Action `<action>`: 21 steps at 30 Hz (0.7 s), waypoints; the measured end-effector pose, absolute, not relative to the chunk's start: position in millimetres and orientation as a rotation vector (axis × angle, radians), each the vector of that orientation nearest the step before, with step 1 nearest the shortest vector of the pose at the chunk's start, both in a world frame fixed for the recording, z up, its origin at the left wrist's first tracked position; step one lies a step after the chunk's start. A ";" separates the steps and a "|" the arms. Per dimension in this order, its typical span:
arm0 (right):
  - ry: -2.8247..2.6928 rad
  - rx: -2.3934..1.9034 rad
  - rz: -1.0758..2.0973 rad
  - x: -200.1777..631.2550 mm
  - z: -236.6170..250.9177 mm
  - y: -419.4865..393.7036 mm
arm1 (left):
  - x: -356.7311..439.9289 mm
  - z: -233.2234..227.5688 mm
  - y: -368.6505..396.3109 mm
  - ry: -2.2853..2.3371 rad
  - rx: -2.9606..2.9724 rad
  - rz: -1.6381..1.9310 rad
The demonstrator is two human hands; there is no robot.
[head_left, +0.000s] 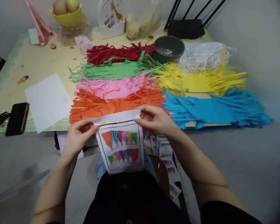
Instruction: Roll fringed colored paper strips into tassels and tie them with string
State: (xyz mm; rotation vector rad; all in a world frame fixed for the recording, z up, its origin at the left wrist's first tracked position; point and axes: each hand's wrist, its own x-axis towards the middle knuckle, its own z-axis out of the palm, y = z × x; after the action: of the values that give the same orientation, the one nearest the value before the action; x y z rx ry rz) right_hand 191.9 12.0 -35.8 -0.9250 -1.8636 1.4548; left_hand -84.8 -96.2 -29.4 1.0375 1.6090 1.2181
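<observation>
A white printed packet [122,147] with pictures of colourful tassel garlands hangs between my hands, over my lap at the table's front edge. My left hand [78,135] pinches its upper left corner. At the upper right corner, my right hand [154,118] grips it between thumb and fingers. The packet's top flap is folded along a dark line, and bits of yellow show there. Just beyond lies a fringed orange bundle [116,104], with a fringed blue bundle [207,109] to its right.
Fringed pink [119,87], green [121,71], red [119,54] and yellow [196,82] bundles lie farther back, near a dark bowl [169,49] and white strings [203,57]. A white sheet [49,101] and a phone [17,119] are at left. Several printed packets [170,168] lie below the table.
</observation>
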 end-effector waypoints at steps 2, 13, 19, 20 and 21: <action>-1.958 -0.876 1.537 192.0 -32.5 16.5 | -87.8 -27.3 -91.9 1.575 1.138 1.112; -2.209 -0.727 1.307 194.5 -41.7 22.8 | -91.8 -30.9 -76.6 1.419 1.543 0.975; -2.263 -0.555 1.404 196.3 -33.4 25.8 | -90.8 -22.2 -74.6 1.340 1.594 0.875; -2.271 -0.593 1.377 195.5 -30.7 25.1 | -89.6 -21.0 -74.2 1.362 1.587 0.877; -2.288 -0.630 1.342 194.6 -28.0 24.2 | -88.3 -20.0 -74.0 1.389 1.586 0.874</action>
State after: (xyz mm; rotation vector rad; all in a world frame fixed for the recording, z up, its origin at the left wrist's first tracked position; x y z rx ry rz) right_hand 194.6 24.2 -28.0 -0.6303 -2.2882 1.3417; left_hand -88.3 -74.0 -20.0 1.5856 1.3889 0.8739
